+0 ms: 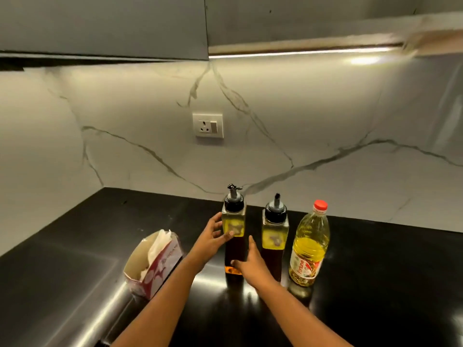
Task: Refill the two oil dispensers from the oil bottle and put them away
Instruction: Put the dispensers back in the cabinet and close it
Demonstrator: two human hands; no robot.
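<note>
Oil bottle [309,244] stood capped, the near dispenser [275,229] just left of it, the far dispenser [234,221] beyond; pouring looked unstarted. The left hand [210,236] gripped the far dispenser's shoulder, and the right hand [250,265] lay straight-fingered against its base.

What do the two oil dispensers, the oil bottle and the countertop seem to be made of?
Left oil dispenser and right oil dispenser: clear, square-sided bodies, glass or rigid plastic, undecidable here; black spout caps look plastic. Oil bottle: thin clear plastic, moulded ribs, red screw cap. Countertop: polished black stone, perhaps granite, mirroring the light.
</note>
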